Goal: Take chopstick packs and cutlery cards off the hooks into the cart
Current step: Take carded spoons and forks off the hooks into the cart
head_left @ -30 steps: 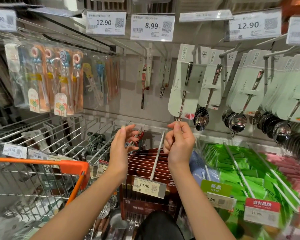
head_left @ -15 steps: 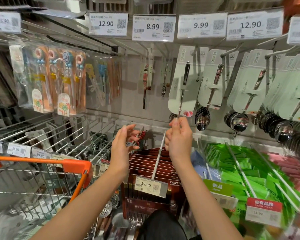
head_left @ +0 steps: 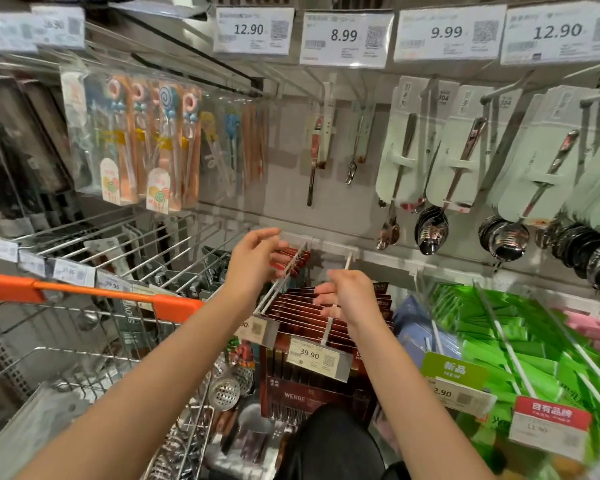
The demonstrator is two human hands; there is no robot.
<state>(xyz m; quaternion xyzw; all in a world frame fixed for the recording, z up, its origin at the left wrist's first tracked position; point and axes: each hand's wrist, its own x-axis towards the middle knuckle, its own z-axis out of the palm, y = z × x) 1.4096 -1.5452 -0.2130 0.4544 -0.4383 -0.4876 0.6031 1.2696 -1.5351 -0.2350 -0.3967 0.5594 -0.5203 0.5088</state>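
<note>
A: Where are the hands?

B: Centre of frame, both over the dark red chopstick packs (head_left: 329, 306) hung on a white hook (head_left: 336, 296). Right hand (head_left: 350, 299): fingers loosely spread, tips at the pack tops, gripping nothing. Left hand (head_left: 253, 261): half-curled, empty, near the neighbouring hook (head_left: 284, 275).

A: Cart?

B: Lower left, orange handle (head_left: 94, 292), beside the left arm.

A: Best way to do this step?

B: Probably pinch the front few packs at their hang holes, slide them straight along the wire past the 39.90 tag (head_left: 317, 358), steadying the wire with the other hand
</note>
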